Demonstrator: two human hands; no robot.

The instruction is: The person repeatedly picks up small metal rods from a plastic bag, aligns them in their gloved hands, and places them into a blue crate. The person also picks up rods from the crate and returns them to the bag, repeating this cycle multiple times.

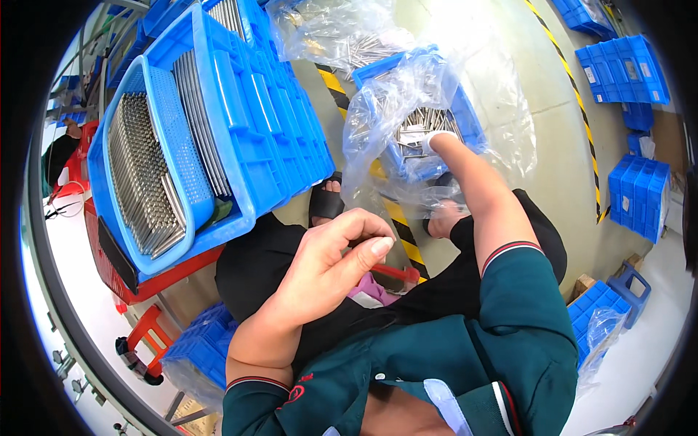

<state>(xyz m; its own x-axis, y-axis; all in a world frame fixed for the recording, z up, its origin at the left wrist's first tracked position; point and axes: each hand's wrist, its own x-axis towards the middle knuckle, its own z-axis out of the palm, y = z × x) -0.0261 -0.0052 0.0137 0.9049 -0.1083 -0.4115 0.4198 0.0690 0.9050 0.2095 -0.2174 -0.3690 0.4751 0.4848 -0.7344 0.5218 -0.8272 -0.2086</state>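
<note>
Two bare hands are showing in the head view, both coming up from the lower edge out of dark green sleeves. Left hand (331, 265), at centre frame, is curling loosely with thumb and fingertips drawn together; whether it is pinching anything I cannot tell. Right hand (436, 140), upper centre, is reaching down into a small blue bin (469, 120) lined with a clear plastic bag (378, 123); its fingertips are sinking among the loose metal pins (422, 120) lying there, so the grip itself is hidden and I cannot tell whether it is closing on any.

Left of that bin, a large blue crate (240, 116) is sitting tilted on a red stand (156, 280); a perforated blue tray (171, 131) inside it is holding neat rows of metal pins standing side by side. Yellow-and-black floor tape (400, 225) is running under the bin and past a sandalled foot (326, 202). Stacked blue bins (625, 69) are standing at upper right, well apart from both hands. More blue bins (640, 192) are showing at the right edge.
</note>
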